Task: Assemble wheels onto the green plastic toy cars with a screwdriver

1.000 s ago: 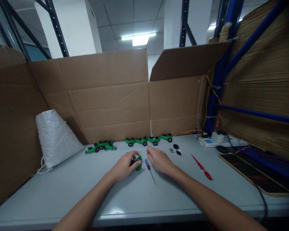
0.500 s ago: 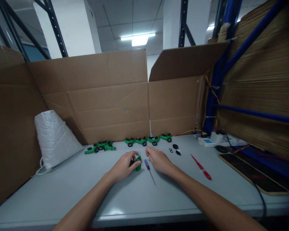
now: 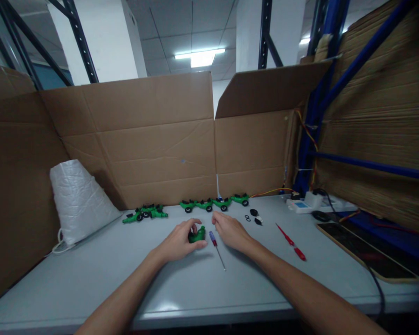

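Note:
My left hand [image 3: 179, 242] grips a small green plastic part [image 3: 197, 235] resting on the grey table [image 3: 132, 274]; the part is tilted over on its side. My right hand [image 3: 232, 231] lies on the table just to the right, fingers loosely spread, holding nothing. Between the hands a small screwdriver with a blue and red handle [image 3: 216, 243] lies on the table. A row of green parts with black wheels [image 3: 214, 203] stands at the back, and another green cluster [image 3: 145, 212] lies to the left.
A red screwdriver [image 3: 289, 241] lies to the right, near small black rings [image 3: 253, 216]. A white woven bag [image 3: 78, 200] stands at the left. Cardboard walls [image 3: 153, 139] enclose the table. A tablet [image 3: 366, 253], cables and a white power strip [image 3: 305, 204] sit at the right.
My left hand has tipped the green part from upright to lying on its side. My right hand has barely moved.

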Tool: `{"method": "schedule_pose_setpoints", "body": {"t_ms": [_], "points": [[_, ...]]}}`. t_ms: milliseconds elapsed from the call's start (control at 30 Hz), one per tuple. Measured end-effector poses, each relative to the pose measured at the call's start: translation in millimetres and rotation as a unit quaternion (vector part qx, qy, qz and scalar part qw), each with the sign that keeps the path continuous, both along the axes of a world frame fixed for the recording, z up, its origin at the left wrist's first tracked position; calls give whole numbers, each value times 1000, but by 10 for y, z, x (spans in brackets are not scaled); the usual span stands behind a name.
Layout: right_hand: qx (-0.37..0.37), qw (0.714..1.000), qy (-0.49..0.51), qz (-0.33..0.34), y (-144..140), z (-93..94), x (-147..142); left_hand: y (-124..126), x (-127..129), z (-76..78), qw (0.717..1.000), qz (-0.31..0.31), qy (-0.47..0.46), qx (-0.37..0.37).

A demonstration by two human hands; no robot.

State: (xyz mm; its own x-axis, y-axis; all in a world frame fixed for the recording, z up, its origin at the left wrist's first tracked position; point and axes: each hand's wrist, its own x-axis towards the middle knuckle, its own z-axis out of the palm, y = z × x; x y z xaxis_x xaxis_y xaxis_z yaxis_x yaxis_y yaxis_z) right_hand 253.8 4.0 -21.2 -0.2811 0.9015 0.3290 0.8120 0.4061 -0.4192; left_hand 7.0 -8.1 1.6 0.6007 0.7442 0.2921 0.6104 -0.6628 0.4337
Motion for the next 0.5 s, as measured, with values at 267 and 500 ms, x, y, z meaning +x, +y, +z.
{"method": "schedule_pose_setpoints", "body": {"t_ms": [267,500], "points": [[-14,999,-35,-19,-45,40,-35,35,-40,-27,999,11,36,23],[-24,998,-51,-22,-65,67,-52,86,-97,-13,995,36,72,54]]}}
